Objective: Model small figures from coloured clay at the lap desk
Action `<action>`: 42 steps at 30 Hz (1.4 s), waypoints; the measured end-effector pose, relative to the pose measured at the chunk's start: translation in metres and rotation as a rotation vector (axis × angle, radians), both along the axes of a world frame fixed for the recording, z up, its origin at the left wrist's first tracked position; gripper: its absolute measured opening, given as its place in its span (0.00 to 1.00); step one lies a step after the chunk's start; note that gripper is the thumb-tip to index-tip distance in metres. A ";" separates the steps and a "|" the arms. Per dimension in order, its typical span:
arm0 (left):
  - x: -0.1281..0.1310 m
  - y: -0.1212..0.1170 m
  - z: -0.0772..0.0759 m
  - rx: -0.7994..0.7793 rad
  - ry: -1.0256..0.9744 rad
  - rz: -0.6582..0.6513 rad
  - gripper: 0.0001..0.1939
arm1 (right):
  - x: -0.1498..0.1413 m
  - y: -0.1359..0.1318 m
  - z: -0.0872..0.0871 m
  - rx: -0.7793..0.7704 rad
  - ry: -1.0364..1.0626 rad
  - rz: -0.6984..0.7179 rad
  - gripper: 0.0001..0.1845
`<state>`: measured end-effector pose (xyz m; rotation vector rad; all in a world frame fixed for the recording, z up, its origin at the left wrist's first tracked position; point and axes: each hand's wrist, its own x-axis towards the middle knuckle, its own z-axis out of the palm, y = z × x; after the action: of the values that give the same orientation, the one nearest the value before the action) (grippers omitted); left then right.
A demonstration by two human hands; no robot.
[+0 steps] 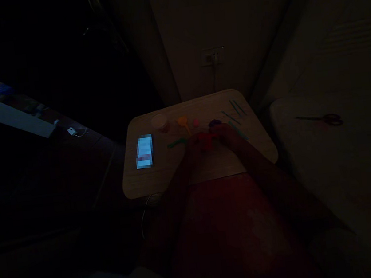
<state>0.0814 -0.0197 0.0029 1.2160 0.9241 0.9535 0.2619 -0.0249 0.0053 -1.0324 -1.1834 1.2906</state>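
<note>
The room is very dark. Over a small wooden lap table point(209, 167), my left hand point(194, 144) and my right hand point(228, 136) close from both sides on a red lump of what looks like modelling clay point(206, 140). Its lower part is hidden by my fingers. Just beyond my right hand lies a dark purple lump point(215, 123). A green strip point(176, 143) lies left of my left hand, and thin teal sticks point(236, 111) lie toward the far right corner.
A lit phone point(145, 151) lies on the table's left side. A small jar point(160, 123), an orange piece point(183, 123) and a pink ball point(196, 122) stand along the far edge. Scissors point(324, 119) lie on a pale cushion to the right. A wall socket point(211, 57) is behind.
</note>
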 end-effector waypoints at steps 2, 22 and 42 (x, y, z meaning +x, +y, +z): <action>-0.006 0.004 -0.002 -0.023 -0.057 0.101 0.21 | 0.006 0.001 0.001 0.052 0.042 -0.060 0.33; -0.016 0.002 -0.006 0.261 0.290 -0.095 0.16 | 0.008 -0.006 0.016 0.094 -0.082 -0.151 0.16; -0.012 -0.001 0.001 0.313 0.376 -0.143 0.11 | -0.126 0.123 0.103 0.509 -1.141 0.207 0.06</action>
<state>0.0692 -0.0208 0.0041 1.7458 0.9861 0.7867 0.1358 0.0980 0.1085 -1.2863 -2.3614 0.3836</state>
